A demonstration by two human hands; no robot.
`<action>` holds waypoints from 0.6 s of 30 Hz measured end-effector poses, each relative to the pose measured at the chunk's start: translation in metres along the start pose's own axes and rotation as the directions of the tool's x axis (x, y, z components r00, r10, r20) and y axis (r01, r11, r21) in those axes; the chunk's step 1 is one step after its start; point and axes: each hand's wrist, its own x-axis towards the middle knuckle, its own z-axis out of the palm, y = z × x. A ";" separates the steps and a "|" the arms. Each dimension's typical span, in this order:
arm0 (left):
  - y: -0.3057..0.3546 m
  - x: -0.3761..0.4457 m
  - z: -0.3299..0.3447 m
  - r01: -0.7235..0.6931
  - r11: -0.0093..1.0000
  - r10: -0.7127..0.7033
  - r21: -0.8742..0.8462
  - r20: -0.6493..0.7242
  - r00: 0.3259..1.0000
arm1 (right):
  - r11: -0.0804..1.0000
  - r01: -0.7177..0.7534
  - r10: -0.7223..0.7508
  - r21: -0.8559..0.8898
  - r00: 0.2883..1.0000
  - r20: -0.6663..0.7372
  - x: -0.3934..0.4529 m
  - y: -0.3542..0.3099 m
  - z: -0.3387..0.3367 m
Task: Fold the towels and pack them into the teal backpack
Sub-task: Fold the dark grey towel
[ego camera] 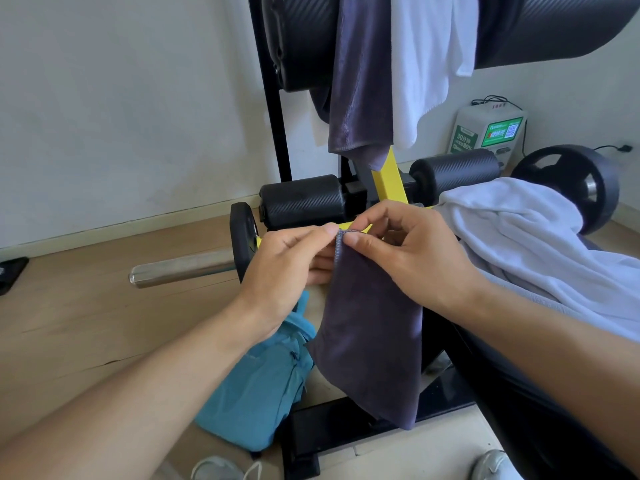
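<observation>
Both hands meet at the top edge of a dark grey towel: the left hand pinches its stitched corner between thumb and fingers, and the right hand pinches the same edge just beside it. The towel hangs down in front of the teal backpack, which lies on the wooden floor. A white towel lies on the bench at the right

Teal backpack partly hidden behind left forearm, grey towel.
</observation>
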 end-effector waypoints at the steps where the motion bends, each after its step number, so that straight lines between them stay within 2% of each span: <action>1: 0.000 -0.001 -0.001 -0.020 0.999 0.020 0.034 0.008 1.000 | 1.000 -0.001 0.001 0.010 1.000 0.005 0.000 0.000 0.000; 7: -0.008 0.002 -0.004 -0.041 0.989 0.048 0.144 -0.046 0.998 | 1.000 -0.004 0.005 -0.017 0.999 0.031 -0.001 0.001 0.001; 10: -0.016 0.012 -0.014 -0.038 0.987 0.065 0.155 -0.171 0.983 | 0.992 -0.047 0.063 -0.117 0.989 0.131 -0.003 0.003 0.001; 15: -0.031 0.036 -0.053 0.036 0.991 0.028 0.127 -0.471 0.882 | 0.958 -0.021 0.102 -0.286 0.957 0.271 -0.009 0.007 0.006; 18: -0.042 0.047 -0.081 0.097 0.986 0.008 0.139 -0.607 0.795 | 0.879 0.061 0.113 -0.473 0.937 0.330 -0.009 0.006 0.009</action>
